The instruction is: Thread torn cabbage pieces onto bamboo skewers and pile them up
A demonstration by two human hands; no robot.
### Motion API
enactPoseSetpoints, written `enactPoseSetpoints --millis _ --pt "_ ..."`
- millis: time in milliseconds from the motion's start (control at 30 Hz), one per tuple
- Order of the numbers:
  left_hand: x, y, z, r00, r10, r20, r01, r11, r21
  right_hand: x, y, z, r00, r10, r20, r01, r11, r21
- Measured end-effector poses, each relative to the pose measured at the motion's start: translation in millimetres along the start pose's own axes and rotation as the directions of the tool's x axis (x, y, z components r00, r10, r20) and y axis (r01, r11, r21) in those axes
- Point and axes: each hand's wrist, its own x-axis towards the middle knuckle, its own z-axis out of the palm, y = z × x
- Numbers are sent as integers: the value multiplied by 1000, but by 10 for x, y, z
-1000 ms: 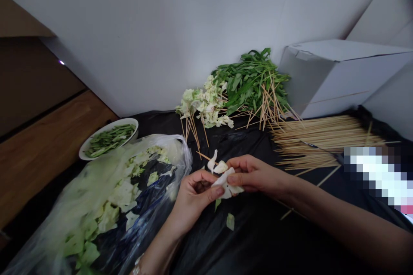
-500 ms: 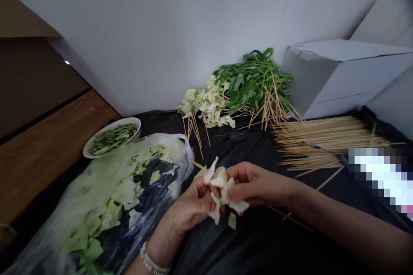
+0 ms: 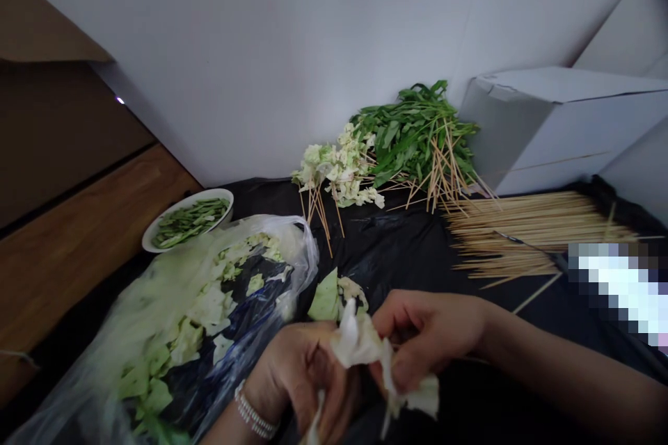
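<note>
Low in the head view, my left hand (image 3: 307, 379), with a beaded bracelet at its wrist, has its fingers curled around pale cabbage pieces (image 3: 355, 341). Facing it from the right, my right hand (image 3: 433, 337) pinches a white cabbage piece (image 3: 422, 396) between thumb and fingers. Both hands nearly meet over these leaves, and any skewer among them is hidden. Just beyond my left hand shows a light green cabbage piece (image 3: 325, 297). To the left, an open clear plastic bag (image 3: 307, 250) holds loose cabbage pieces (image 3: 211, 309).
Skewered cabbage (image 3: 339, 160) and skewered leafy greens (image 3: 412, 128) lie by the wall. Many bare bamboo skewers (image 3: 522, 229) spread out at the right, before a white box (image 3: 589, 125). A white bowl (image 3: 147, 240) of cut green vegetables stands at the left on black sheeting (image 3: 396, 243).
Both hands have moved down and toward me with the cabbage, my left hand turning over. The skewer end seen past my left hand earlier no longer shows. The view has shifted slightly.
</note>
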Motion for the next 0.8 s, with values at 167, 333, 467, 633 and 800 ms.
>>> enactPoseSetpoints --millis 167,333,467,633,800 --pt "52 79 35 971 90 222 -54 985 -161 -86 -151 -27 948 -181 -263 162 982 -92" --pt "251 176 74 995 89 47 -68 937 -343 1 -173 -5 890 -261 -373 124 927 -353" --pt "299 172 129 972 76 -222 -125 968 -219 36 -175 41 849 -316 -425 82 871 -484" --pt "340 154 263 910 152 -385 -174 985 -21 67 -138 43 786 -418 -456 30 761 -648" --pt "351 201 274 812 198 -548 -278 958 -66 -6 -202 33 687 -535 -491 -49 641 -766"
